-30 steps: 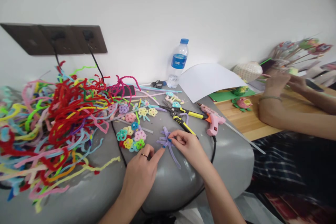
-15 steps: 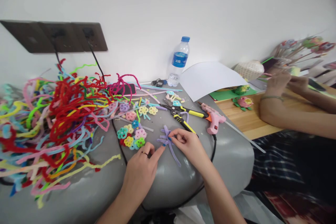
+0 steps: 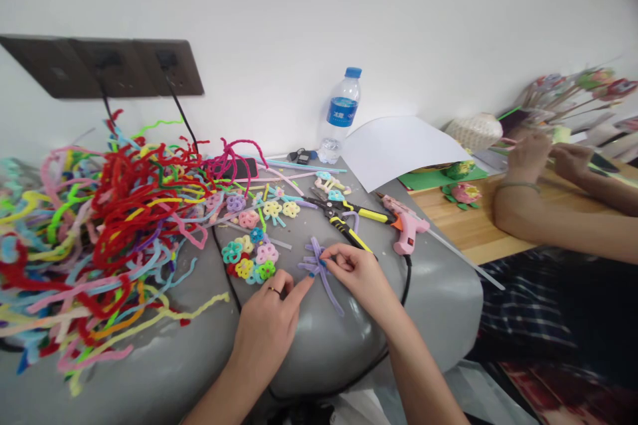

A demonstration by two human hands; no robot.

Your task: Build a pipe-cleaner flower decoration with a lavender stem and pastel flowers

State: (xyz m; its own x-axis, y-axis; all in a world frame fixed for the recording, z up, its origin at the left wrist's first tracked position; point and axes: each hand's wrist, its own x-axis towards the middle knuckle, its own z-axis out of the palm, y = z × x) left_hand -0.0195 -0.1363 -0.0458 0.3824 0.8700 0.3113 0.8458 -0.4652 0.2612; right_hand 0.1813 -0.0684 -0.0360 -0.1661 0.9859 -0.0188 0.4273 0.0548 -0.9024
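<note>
Several purple pipe cleaners (image 3: pixel 329 293) lie crossed on the grey surface, with short pieces lying across a longer one. My left hand (image 3: pixel 272 309) has its index fingertip on the crossing, its other fingers curled, and a ring on one of them. My right hand (image 3: pixel 355 273) pinches the same purple pieces between thumb and forefinger from the right. Just behind lie yellow-and-black pliers (image 3: pixel 355 237), their handles apart. Left of my hands sits a cluster of small pipe-cleaner flowers (image 3: pixel 244 268) in several colours.
A big tangle of coloured pipe cleaners (image 3: pixel 124 212) covers the left. A pink glue gun (image 3: pixel 409 229) with a cord lies to the right. Behind stand a water bottle (image 3: pixel 343 113) and a curled white sheet (image 3: pixel 399 149). Another person's arms (image 3: pixel 558 219) rest at the wooden table (image 3: pixel 438 212).
Almost nothing differs. Both my hands stay on the purple pipe cleaners in the same place, and the view has shifted very slightly.
</note>
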